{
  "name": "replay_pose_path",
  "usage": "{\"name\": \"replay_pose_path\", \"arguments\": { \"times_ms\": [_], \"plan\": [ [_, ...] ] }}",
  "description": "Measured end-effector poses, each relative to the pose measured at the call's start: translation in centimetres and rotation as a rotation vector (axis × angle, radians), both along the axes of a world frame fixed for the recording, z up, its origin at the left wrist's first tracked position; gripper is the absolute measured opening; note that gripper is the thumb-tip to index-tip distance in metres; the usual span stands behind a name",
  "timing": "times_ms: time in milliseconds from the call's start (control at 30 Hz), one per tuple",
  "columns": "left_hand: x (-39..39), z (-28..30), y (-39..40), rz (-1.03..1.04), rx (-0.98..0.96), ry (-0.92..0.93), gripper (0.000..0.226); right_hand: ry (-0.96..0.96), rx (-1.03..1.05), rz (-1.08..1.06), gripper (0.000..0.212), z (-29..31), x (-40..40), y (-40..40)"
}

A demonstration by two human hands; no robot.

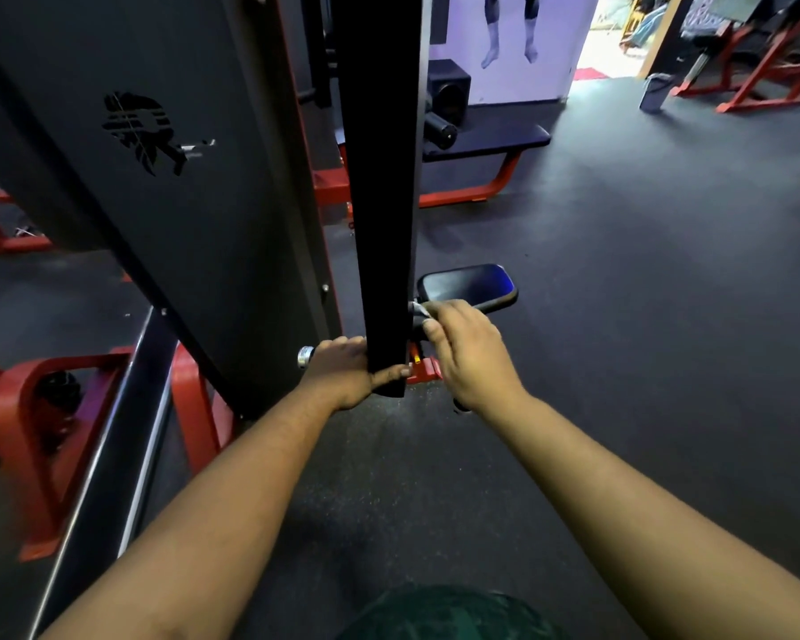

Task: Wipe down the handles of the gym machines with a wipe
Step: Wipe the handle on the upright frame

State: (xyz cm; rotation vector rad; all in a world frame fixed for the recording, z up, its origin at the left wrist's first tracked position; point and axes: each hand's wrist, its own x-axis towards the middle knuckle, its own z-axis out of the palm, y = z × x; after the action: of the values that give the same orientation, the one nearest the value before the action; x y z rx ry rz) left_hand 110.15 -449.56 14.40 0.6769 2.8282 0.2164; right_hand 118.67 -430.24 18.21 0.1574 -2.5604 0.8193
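While wipe (420,309) sits pinched in your right hand (469,351), pale corner shows against dark handle just behind black upright panel (379,187), below small black pad (467,286). Your left hand (345,374) grips panel's lower end, thumb across front, fingers curled behind. Chrome knob (305,357) just left of it. Dark rubber floor (620,293) underneath, red-framed bench (486,143) beyond.
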Motion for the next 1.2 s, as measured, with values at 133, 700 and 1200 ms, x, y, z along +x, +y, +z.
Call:
{"name": "replay_pose_path", "arguments": {
  "times_ms": [133,700,1200],
  "plan": [
    [-0.1,0.0,-0.3,0.014,0.011,-0.033,0.106,0.116,-0.259,-0.018,0.033,-2.2,0.6,1.1],
    [-0.1,0.5,-0.1,0.02,0.028,-0.056,0.09,-0.058,-0.348,-0.078,0.039,-0.8,-0.7,1.1],
    [0.2,1.5,0.4,0.013,0.016,-0.052,0.084,0.178,-0.059,-0.02,0.029,-0.7,-0.5,-0.8]
  ]
}}
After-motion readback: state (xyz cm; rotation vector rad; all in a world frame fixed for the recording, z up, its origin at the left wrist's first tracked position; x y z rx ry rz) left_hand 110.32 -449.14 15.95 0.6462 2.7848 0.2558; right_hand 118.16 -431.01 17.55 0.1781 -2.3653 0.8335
